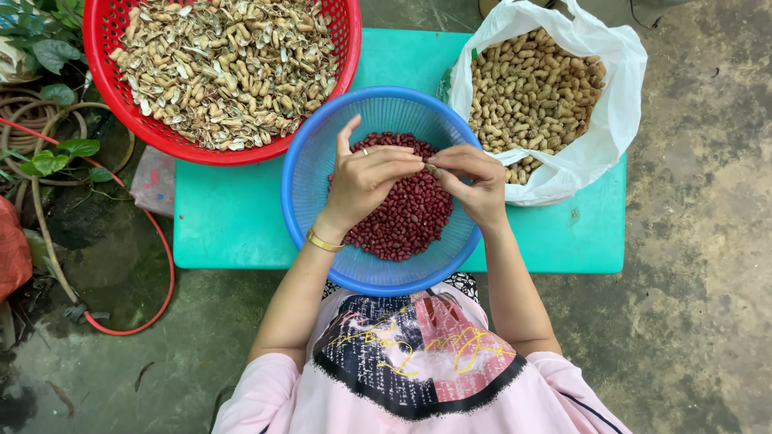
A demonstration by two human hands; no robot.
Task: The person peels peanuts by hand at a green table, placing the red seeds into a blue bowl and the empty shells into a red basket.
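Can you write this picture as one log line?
left hand + right hand: pinching one peanut pod | over: round blue plastic basket of red shelled peanuts

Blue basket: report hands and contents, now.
Left hand and right hand meet over blue basket, pinching one peanut. Red kernels inside. Nothing in the way.

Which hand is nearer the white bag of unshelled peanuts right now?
Right. The right hand is over the blue basket's edge beside the white bag; the left hand is farther, over its middle.
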